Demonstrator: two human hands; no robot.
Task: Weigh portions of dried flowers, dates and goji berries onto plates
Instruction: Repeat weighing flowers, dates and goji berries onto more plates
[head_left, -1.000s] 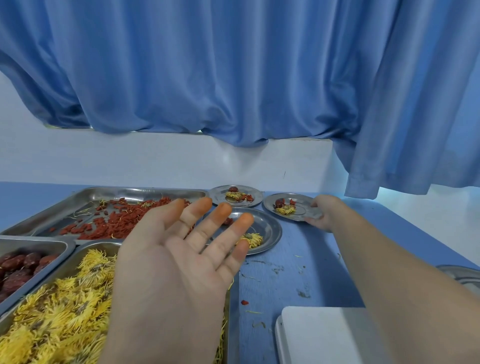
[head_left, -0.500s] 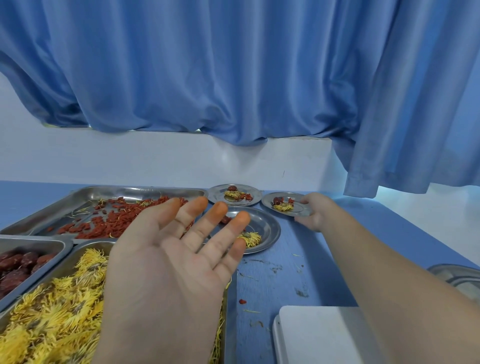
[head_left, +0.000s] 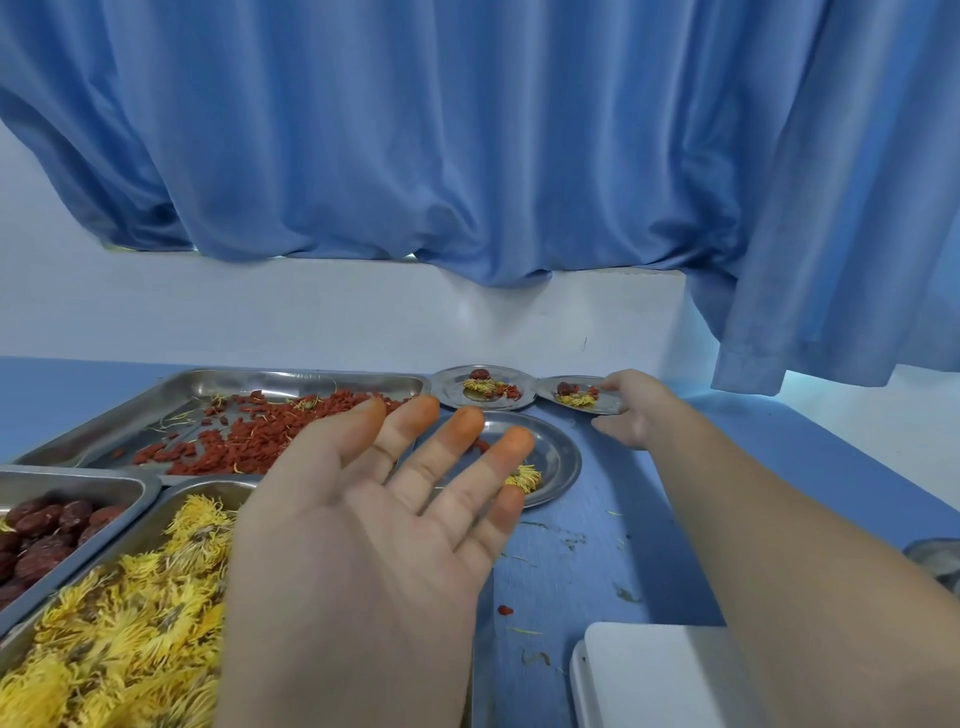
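My left hand (head_left: 374, 525) hovers palm up over the trays, fingers straight, fingertips stained orange, holding nothing. My right hand (head_left: 631, 410) reaches to the far side of the table and pinches the right rim of a small steel plate (head_left: 597, 408) that carries a date, yellow flowers and goji berries. Just left of it stands a second filled plate (head_left: 452, 387). A larger plate (head_left: 558, 460) nearer me holds one flower and a few goji berries, partly hidden behind my left fingers.
Steel trays fill the left: goji berries (head_left: 249, 436) at the back, dates (head_left: 47, 530), and yellow dried flowers (head_left: 124, 623) nearest. A white scale (head_left: 649, 675) sits at the bottom right, and another steel plate (head_left: 935, 561) is at the right edge. Crumbs litter the blue table (head_left: 571, 561).
My right hand has slid the small plate away from me, up beside the other filled plate by the wall. My left hand has stayed palm up in about the same place.
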